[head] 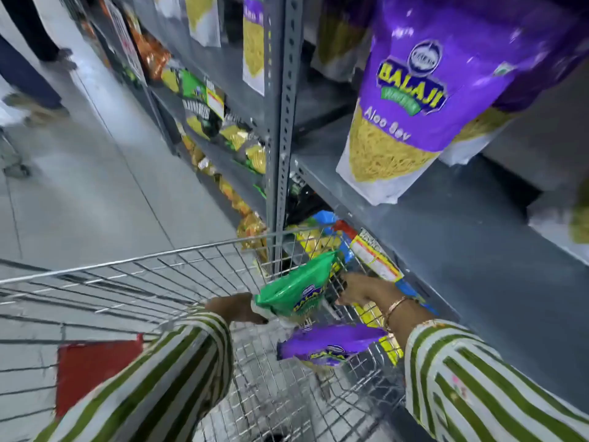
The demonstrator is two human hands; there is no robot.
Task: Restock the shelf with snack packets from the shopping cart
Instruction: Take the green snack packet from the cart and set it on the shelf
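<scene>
A wire shopping cart (134, 260) fills the lower left. My left hand (236, 309) is inside it, shut on the lower end of a green snack packet (296, 290) that is lifted above the cart floor. My right hand (361, 290) reaches into the cart's right side next to the green packet, fingers bent toward it; whether they grip it is unclear. A purple snack packet (331, 344) lies in the cart below my hands. On the grey shelf (446, 224) to the right stands a large purple Aloo Sev packet (401, 100).
A grey perforated upright (285, 122) divides the shelving. Lower shelves to the left hold yellow, green and orange packets (242, 145). A red panel (95, 368) sits on the cart's near side. People's legs and shoes (35, 103) stand on the tiled aisle at far left.
</scene>
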